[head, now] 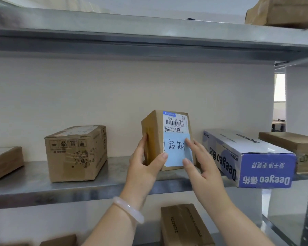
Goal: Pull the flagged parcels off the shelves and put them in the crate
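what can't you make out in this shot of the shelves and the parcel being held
Head view only:
- Crate: out of frame.
- Shipping label lower lines: too small, partly covered by the blue note.
- Right hand: grip or mere touch on the parcel unclear; its farther fingers are hidden behind the nearer ones.
- Top-shelf parcel: cut off by the top and right edges.
- Flat box: cut off by the left edge.

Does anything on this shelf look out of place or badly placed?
Yes. The blue-and-white Deeyeo box, right of the flagged parcel, lies with its print upside down, and its front end juts out past the shelf edge.
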